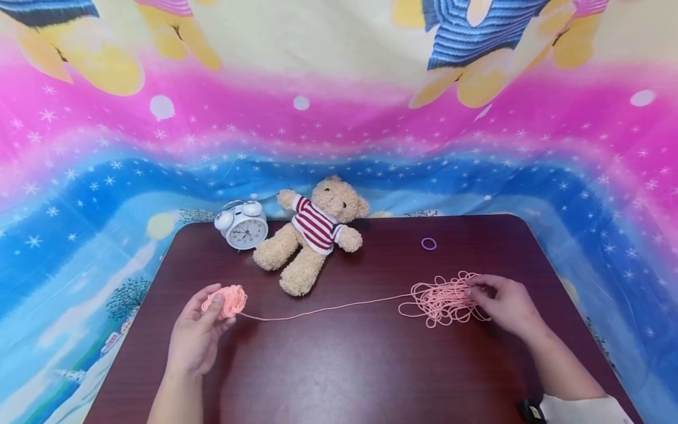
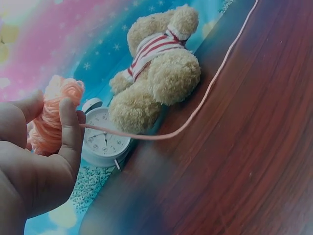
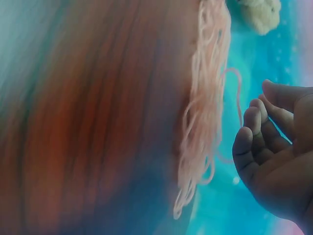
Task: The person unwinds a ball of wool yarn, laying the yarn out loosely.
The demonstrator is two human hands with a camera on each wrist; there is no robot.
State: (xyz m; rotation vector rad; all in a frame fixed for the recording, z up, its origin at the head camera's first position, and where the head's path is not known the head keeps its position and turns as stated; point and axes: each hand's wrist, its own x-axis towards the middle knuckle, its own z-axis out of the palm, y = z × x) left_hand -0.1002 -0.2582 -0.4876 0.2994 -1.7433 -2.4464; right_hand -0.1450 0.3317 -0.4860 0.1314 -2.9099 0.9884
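My left hand (image 1: 193,338) grips a small wound ball of peach-pink yarn (image 1: 234,301) between thumb and fingers, raised over the left side of the table. A single strand (image 1: 328,308) runs from the ball across to a loose heap of the same yarn (image 1: 439,301) on the right. At that heap's right edge is my right hand (image 1: 511,303), fingers loosely bent. The right wrist view shows its thumb apart from the fingertips, and a loop of yarn (image 3: 239,93) passes close by the fingers. In the left wrist view, the wound yarn (image 2: 49,120) sits between thumb and fingers.
A teddy bear (image 1: 316,227) in a red-striped shirt leans at the back of the dark wooden table (image 1: 339,371). Beside it stands a white alarm clock (image 1: 246,229). A purple ring (image 1: 428,243) lies behind the heap. Printed cloth (image 1: 339,135) surrounds the table's far sides.
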